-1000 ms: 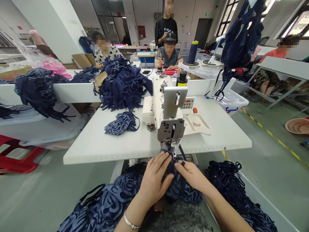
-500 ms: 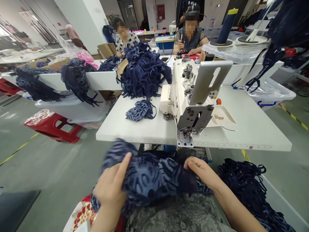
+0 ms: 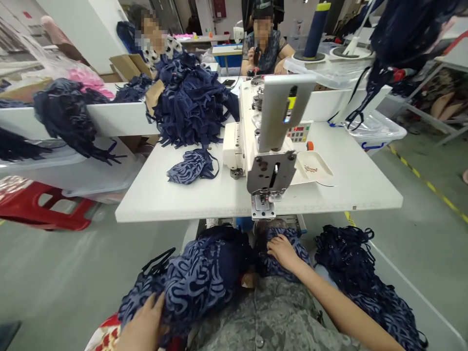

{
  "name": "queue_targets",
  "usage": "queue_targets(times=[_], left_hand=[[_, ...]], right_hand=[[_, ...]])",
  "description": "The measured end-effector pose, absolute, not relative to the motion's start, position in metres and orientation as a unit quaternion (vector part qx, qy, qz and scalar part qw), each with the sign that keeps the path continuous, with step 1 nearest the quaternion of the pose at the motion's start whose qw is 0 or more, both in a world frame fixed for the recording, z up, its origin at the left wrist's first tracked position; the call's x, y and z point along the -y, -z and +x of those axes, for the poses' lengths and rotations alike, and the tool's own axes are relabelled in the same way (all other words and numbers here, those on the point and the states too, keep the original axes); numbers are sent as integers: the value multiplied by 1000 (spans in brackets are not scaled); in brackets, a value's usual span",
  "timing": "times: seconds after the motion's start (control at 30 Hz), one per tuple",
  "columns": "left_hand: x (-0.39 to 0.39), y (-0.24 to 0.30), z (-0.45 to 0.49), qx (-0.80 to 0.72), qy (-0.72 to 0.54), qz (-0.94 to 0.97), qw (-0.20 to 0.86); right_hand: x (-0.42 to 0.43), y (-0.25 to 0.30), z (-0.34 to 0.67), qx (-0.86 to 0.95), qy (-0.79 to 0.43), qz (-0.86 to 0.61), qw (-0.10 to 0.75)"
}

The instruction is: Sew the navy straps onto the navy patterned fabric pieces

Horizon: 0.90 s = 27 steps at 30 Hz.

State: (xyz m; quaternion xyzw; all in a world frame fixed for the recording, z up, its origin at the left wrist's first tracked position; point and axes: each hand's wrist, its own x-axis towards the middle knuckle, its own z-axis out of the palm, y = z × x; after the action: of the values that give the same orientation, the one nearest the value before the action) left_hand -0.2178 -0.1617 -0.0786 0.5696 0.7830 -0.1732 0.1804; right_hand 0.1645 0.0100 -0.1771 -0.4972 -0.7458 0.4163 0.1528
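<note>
Below the near edge of the table (image 3: pixel 175 212), the right hand (image 3: pixel 283 251) rests on a piece of blue patterned cloth (image 3: pixel 300 242) that sits just under the sewing machine (image 3: pixel 268 146). Its fingers are curled down onto the cloth; I cannot tell whether they pinch it or only press on it. The left hand (image 3: pixel 144 324) is low on the lap, at the bottom edge of the view, lying on the near end of a larger bundle of cloth (image 3: pixel 203 278) with the same pattern. The fingers are loosely spread over the bundle, but part of the hand is cut off, so its grip cannot be made out. The bundle stretches from that hand up towards the table's near edge and ends just beside the piece under the right hand.

The sewing machine stands at the middle of the table with its head at the near edge. A shallow tray (image 3: pixel 321 170) with a few small parts is just to its right. Left of the machine lies a folded patterned piece (image 3: pixel 192 165), and behind that, at the far edge, a heap of dark blue strips (image 3: pixel 190 102). A pile of dark straps (image 3: pixel 351 273) lies to the right of the lap, below the table's near right corner. A red stool (image 3: pixel 44 207) stands on the floor, well to the left. Two other people sit beyond the far edge.
</note>
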Motion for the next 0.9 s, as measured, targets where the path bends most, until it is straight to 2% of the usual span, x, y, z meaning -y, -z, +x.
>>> queue_targets(times=[0.13, 0.27, 0.43, 0.53, 0.63, 0.83, 0.9], left_hand=[[118, 30, -215, -774, -24, 610, 169], [74, 13, -140, -661, -203, 671, 269], [37, 51, -36, -527, -250, 624, 520], [21, 70, -2, -465, -219, 604, 610], [7, 68, 5, -430, -202, 586, 656], [-1, 7, -19, -432, -217, 566, 668], [2, -15, -19, -429, -215, 591, 648]], right_hand=[[-17, 162, 194, 668, -499, -507, 217], [-10, 131, 230, 567, -570, -513, 301], [20, 78, 239, 449, -643, -475, 399], [33, 50, 230, 400, -708, -392, 431], [31, 31, 232, 465, -716, -346, 390], [2, 25, 242, 719, -554, -388, 157], [-3, 23, 229, 758, -539, -342, 132]])
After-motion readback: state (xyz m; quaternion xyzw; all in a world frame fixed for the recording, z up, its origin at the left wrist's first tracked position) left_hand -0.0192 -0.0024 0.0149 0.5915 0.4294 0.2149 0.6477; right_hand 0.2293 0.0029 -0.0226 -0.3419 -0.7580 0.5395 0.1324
